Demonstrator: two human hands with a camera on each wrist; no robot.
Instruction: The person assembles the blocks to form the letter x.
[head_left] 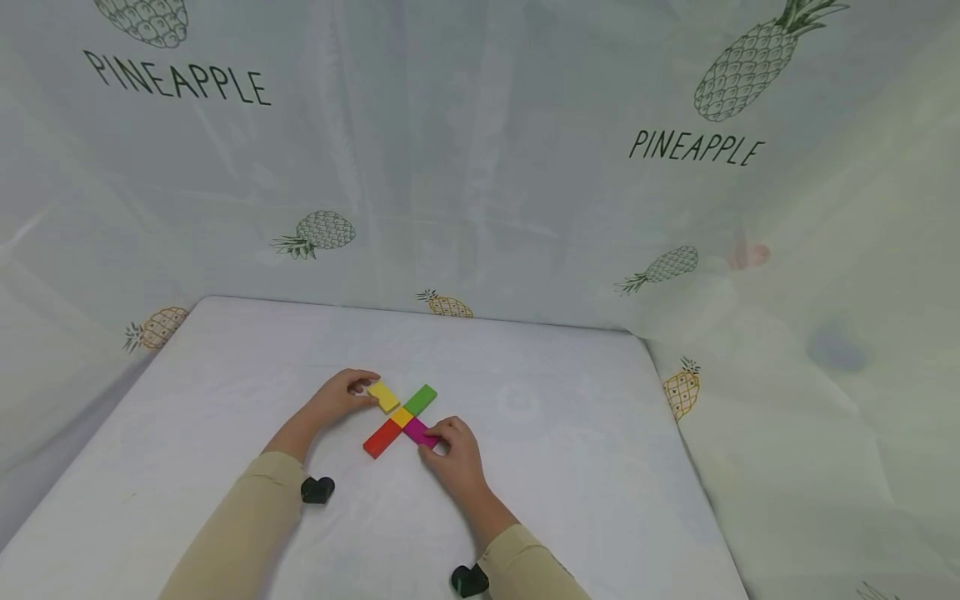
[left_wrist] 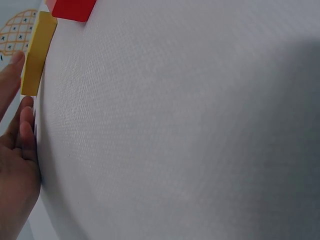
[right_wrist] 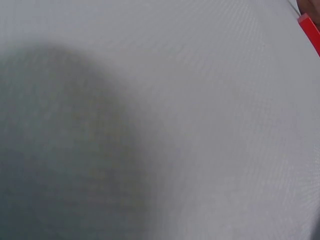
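Observation:
Flat coloured blocks form a cross on the white table. A small orange-yellow square (head_left: 402,417) is its middle, with a green block (head_left: 420,400) at upper right and a red block (head_left: 382,438) at lower left. My left hand (head_left: 330,402) pinches the outer end of a yellow block (head_left: 384,397) at the upper left arm; its thumb lies against the block in the left wrist view. At the lower right, my right hand (head_left: 459,458) holds the end of a purple block (head_left: 417,430) between thumb and fingers. In the right wrist view only a red block (right_wrist: 311,32) edges in.
The white table (head_left: 562,467) ends at a far edge, behind which a pale curtain (head_left: 480,167) with pineapple prints hangs. Dark heart-shaped pieces (head_left: 317,490) sit at both wrists beside the beige sleeves (head_left: 247,517).

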